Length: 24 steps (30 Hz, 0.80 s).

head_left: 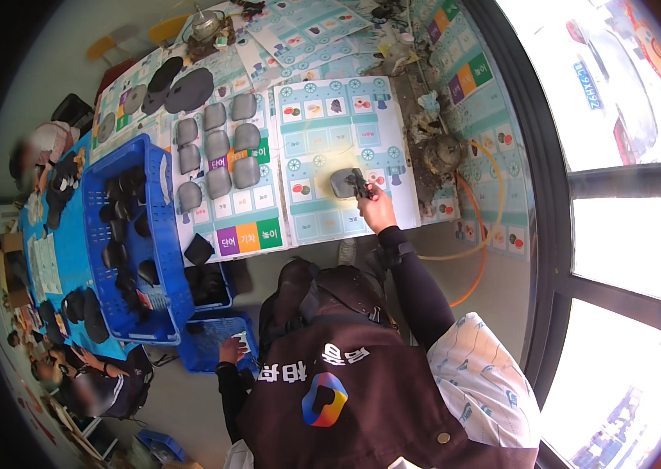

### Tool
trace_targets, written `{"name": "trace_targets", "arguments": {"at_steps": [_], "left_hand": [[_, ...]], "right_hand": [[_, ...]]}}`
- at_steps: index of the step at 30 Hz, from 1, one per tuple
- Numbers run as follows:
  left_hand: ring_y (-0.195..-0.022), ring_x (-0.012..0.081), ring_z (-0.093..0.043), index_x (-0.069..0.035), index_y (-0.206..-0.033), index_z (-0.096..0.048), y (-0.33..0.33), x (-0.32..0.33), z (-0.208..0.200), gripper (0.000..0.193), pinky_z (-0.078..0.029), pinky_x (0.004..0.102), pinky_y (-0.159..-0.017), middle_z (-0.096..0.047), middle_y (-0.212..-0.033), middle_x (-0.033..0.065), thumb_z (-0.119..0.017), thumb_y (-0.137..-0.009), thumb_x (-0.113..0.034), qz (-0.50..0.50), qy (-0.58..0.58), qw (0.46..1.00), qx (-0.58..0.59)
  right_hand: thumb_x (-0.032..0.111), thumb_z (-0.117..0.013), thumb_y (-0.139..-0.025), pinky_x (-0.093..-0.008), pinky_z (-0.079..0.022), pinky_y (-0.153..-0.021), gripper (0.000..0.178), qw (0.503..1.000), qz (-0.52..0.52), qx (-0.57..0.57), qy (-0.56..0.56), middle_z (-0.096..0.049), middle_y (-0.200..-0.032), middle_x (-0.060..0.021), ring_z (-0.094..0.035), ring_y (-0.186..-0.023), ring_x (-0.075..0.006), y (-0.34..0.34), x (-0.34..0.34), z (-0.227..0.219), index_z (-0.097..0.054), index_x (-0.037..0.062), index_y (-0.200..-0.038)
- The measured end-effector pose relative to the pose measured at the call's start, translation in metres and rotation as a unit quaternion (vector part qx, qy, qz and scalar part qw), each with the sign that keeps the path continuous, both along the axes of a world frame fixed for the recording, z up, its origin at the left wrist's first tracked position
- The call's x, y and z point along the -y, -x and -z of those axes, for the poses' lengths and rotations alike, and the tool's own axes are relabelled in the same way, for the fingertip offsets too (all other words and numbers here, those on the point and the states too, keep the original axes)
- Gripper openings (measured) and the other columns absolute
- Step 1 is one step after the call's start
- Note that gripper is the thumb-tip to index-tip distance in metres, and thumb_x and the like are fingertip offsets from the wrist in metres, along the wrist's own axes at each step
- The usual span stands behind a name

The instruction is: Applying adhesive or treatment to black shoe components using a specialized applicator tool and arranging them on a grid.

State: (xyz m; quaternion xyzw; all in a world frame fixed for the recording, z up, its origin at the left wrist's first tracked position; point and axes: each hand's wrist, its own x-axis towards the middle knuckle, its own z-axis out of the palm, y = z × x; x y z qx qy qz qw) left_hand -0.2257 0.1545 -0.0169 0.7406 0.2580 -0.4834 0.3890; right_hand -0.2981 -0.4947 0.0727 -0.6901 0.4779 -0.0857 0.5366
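Note:
My right hand [378,209] is closed around a small black pistol-shaped tool [360,184] that looks like a spray gun. The tool's front end is right over a rounded grey pad [342,184] lying on the patterned table sheet [329,222]; whether they touch I cannot tell. To the left of it, several similar grey pads [218,144] lie in rows on the same table. My left hand [231,350] hangs low beside my lap, over a blue basket [204,332]. Its fingers are closed near a small white thing whose kind does not show.
A large blue crate [178,301] with dark pieces stands left of the table. Flat black pieces [190,90] lie farther back. Yellow and orange hoses [474,275] loop at the right, by a window frame [537,234]. Another person [104,383] sits at the far left.

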Motion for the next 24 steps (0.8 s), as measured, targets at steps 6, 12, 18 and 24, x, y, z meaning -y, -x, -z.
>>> {"name": "trace_targets", "arguments": {"at_steps": [6, 12, 18, 24], "left_hand": [[-0.072, 0.0193, -0.07, -0.008, -0.118, -0.062, 0.018, 0.004, 0.011, 0.03, -0.049, 0.0318, -0.058, -0.072, -0.092, 0.0099, -0.055, -0.096, -0.027, -0.031, -0.002, 0.999, -0.008], [-0.068, 0.0185, -0.068, -0.005, -0.112, -0.063, 0.047, 0.026, 0.037, 0.028, -0.047, 0.0295, -0.05, -0.072, -0.087, 0.0102, -0.059, -0.096, -0.028, -0.06, 0.02, 0.998, -0.032], [-0.081, 0.0245, -0.07, -0.01, -0.123, -0.062, 0.058, 0.055, 0.063, 0.037, -0.055, 0.039, -0.068, -0.072, -0.096, 0.0118, -0.056, -0.097, -0.036, 0.039, 0.016, 0.996, -0.077], [-0.074, 0.0212, -0.07, -0.008, -0.116, -0.064, -0.01, 0.075, 0.069, 0.031, -0.054, 0.0319, -0.062, -0.072, -0.093, 0.0107, -0.056, -0.097, -0.031, 0.006, 0.029, 0.997, -0.078]], "right_hand": [[0.01, -0.058, -0.075, -0.0348, -0.054, -0.049, 0.027, 0.981, -0.046, -0.03, -0.185, -0.072, -0.083, -0.0129, -0.072, -0.073, -0.0247, -0.001, 0.03, -0.057, -0.064, -0.0076, -0.094], [0.007, -0.06, -0.076, -0.0317, -0.051, -0.045, 0.02, 0.959, -0.106, -0.036, -0.259, -0.067, -0.077, -0.0138, -0.072, -0.067, -0.0225, -0.032, 0.062, -0.074, -0.062, -0.0072, -0.089], [0.007, -0.058, -0.076, -0.0312, -0.044, -0.044, 0.018, 0.953, -0.109, -0.09, -0.268, -0.062, -0.066, -0.0138, -0.062, -0.053, -0.0202, -0.07, 0.076, -0.056, -0.062, -0.0079, -0.086], [0.007, -0.057, -0.076, -0.0316, -0.042, -0.044, 0.013, 0.965, -0.012, -0.107, -0.24, -0.058, -0.062, -0.0106, -0.059, -0.051, -0.0201, -0.074, 0.086, -0.052, -0.061, -0.0051, -0.077]]}}
